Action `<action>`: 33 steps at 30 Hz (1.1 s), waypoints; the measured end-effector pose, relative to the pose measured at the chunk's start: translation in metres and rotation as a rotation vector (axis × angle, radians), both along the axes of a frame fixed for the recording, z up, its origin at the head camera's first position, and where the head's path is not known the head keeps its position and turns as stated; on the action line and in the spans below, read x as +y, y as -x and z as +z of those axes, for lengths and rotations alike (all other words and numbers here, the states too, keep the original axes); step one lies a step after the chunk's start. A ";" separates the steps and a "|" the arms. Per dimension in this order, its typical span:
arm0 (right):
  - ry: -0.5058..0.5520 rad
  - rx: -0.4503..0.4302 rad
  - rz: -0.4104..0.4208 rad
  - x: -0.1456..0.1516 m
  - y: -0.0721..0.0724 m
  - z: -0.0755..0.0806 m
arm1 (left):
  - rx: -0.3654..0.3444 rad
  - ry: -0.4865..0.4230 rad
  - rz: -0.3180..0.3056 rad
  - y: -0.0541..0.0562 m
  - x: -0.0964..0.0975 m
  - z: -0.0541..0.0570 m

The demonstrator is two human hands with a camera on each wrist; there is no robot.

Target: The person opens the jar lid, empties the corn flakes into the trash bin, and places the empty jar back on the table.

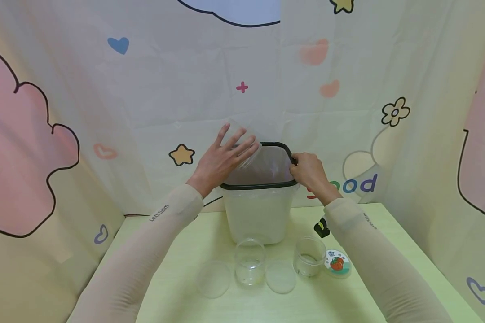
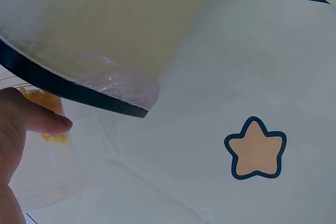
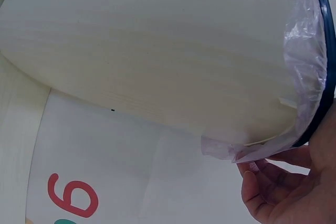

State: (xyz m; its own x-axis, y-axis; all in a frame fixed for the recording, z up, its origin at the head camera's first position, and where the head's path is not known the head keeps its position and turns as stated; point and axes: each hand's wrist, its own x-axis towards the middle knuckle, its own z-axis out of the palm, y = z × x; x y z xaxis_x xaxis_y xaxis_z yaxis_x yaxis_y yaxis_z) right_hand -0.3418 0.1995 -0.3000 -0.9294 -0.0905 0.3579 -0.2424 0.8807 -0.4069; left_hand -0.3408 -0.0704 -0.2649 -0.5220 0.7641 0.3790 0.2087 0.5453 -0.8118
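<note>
A pale trash bin [image 1: 256, 215] with a black rim ring [image 1: 262, 185] and a thin clear liner stands towards the back of the table. My left hand [image 1: 226, 157] holds a clear plastic tub [image 2: 47, 179] tilted over the bin's opening, with its fingers spread along the side. Orange bits [image 2: 47, 103] show through the tub beside the thumb in the left wrist view. On the bin's right side, my right hand [image 1: 309, 170] grips the rim, its fingers curled under the edge where the liner [image 3: 218, 148] hangs over.
Two clear tubs [image 1: 249, 264] [image 1: 309, 258] stand in front of the bin. Between and beside them lie two clear lids [image 1: 213, 279] [image 1: 280, 277] and a printed lid [image 1: 337, 264] with a red fruit. A small black and yellow object [image 1: 321, 227] lies by the right sleeve. Patterned cloth surrounds the table.
</note>
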 end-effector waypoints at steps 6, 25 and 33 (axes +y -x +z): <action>0.008 -0.001 0.002 0.000 -0.001 0.000 | 0.013 0.061 0.028 -0.002 0.000 0.001; 0.016 -0.015 -0.008 0.000 0.000 -0.002 | 0.061 0.159 0.047 -0.005 0.005 0.003; 0.018 -0.019 -0.010 0.000 0.000 -0.001 | 0.090 0.202 0.040 -0.005 0.009 0.004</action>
